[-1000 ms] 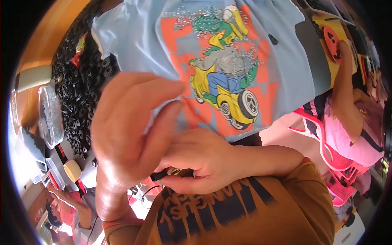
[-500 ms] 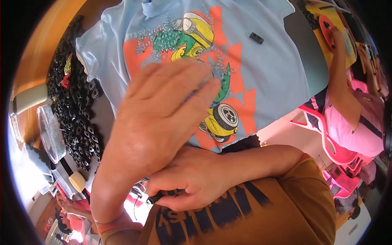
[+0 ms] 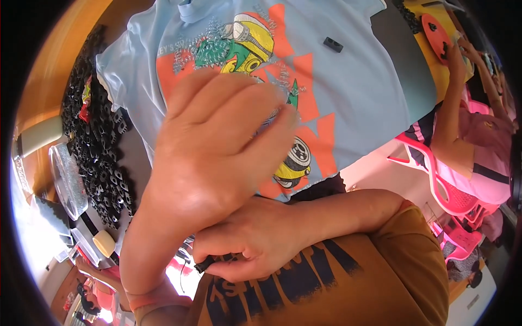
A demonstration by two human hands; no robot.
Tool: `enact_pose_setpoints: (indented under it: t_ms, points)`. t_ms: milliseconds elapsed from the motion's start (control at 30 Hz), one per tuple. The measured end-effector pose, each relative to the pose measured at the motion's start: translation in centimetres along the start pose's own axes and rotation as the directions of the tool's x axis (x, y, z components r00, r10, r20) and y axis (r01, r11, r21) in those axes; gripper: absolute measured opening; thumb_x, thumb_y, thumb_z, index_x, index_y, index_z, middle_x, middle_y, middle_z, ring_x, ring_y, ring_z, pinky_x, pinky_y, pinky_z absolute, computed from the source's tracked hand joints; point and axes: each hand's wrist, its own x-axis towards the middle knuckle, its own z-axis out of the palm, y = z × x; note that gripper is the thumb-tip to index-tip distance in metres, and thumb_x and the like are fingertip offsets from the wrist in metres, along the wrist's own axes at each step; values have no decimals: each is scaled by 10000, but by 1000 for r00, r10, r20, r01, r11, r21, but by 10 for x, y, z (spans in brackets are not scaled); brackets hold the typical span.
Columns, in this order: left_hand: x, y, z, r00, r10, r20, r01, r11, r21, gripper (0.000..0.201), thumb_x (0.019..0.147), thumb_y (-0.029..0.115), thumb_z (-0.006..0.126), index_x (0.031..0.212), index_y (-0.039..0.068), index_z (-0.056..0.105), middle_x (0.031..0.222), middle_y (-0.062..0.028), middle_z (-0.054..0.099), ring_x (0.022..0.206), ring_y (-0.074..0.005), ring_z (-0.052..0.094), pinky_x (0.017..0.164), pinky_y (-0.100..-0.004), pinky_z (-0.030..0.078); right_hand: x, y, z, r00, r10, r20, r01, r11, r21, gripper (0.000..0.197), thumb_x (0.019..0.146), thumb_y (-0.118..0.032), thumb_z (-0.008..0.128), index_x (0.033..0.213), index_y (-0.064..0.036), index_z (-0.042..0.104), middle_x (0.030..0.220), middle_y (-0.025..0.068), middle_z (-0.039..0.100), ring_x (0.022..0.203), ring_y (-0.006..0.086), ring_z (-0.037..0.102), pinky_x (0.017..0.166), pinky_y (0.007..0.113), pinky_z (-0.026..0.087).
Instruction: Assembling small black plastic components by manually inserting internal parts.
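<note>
A light blue T-shirt (image 3: 353, 98) with an orange, green and yellow print lies spread on the table. Small shiny silvery pieces (image 3: 212, 51) are scattered over the print. Above them is my left hand (image 3: 209, 141), its fingers curled and slightly blurred; their tips are hidden, so what they pinch does not show. Crossed beneath that wrist, close to my body, my right hand (image 3: 255, 236) is closed on a small black plastic part (image 3: 204, 265), one end poking out. Another black plastic part (image 3: 333, 44) lies alone on the shirt's right side.
A heap of black plastic parts (image 3: 100, 163) runs along the left, with a clear plastic container (image 3: 68, 182) beside it. At right, a person in pink (image 3: 478, 146) works over a red-orange plate (image 3: 435, 41). Pink chairs (image 3: 446, 190) stand below.
My left hand has curled its fingers more and shifted slightly. The right hand keeps its hold, nearly still. The shirt appears a little further left. The person at right has moved their hands.
</note>
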Motion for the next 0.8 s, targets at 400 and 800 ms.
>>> enact_pose_setpoints:
  t_ms: [400,800]
  points:
    - [-2,2,-14,980,-193,56,198,976,-93,234,655,-10,644,883,34,620,889,-78,613,829,-231,582,755,-325,443,0,4,1,989,-25,-148,35,997,66,135,776,-140,652,860,-44,608,789,76,622,714,236,609,637,347,466]
    - [-111,55,-67,647,-762,-20,565,497,-658,194,838,190,642,840,-2,617,775,-97,607,725,-189,531,620,-276,428,10,-8,-2,963,167,-212,-131,977,170,193,773,35,665,961,32,619,869,73,627,726,110,580,635,233,451]
